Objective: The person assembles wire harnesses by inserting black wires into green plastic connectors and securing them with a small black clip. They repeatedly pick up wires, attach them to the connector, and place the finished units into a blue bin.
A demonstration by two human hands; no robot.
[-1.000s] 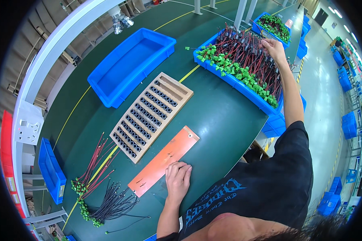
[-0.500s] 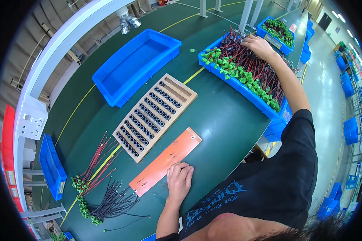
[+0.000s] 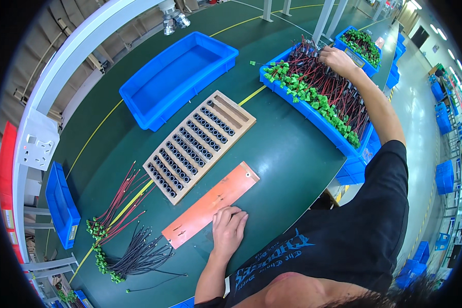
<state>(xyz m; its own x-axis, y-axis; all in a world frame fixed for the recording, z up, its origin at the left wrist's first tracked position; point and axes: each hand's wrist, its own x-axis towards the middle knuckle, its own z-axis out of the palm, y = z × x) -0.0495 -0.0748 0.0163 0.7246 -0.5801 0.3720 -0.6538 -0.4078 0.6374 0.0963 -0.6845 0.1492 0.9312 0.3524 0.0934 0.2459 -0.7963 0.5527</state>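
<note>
My right hand (image 3: pixel 340 62) is at the far side of a blue bin (image 3: pixel 313 114) heaped with red and black wires (image 3: pixel 327 84) ending in green connectors (image 3: pixel 321 105). Its fingers are bent closed on wires there; how many they grip cannot be made out. My left hand (image 3: pixel 228 229) lies on the near edge of an orange strip (image 3: pixel 210 205), its fingers curled together and nothing visible in them. Beyond the strip stands a wooden tray (image 3: pixel 194 180) with rows of black round-holed parts (image 3: pixel 192 146); the slot at its far end holds none.
An empty blue bin (image 3: pixel 179 77) stands behind the wooden tray. Red wires (image 3: pixel 120 205) and black wires (image 3: pixel 138 256) with green connectors lie at the left of the green table (image 3: pixel 292 174). Another filled blue bin (image 3: pixel 362 46) is at the far right, near metal posts (image 3: pixel 323 20).
The whole view has shifted slightly. My right hand stays at the far side of the wire bin, fingers among the wires. My left hand keeps its place on the orange strip.
</note>
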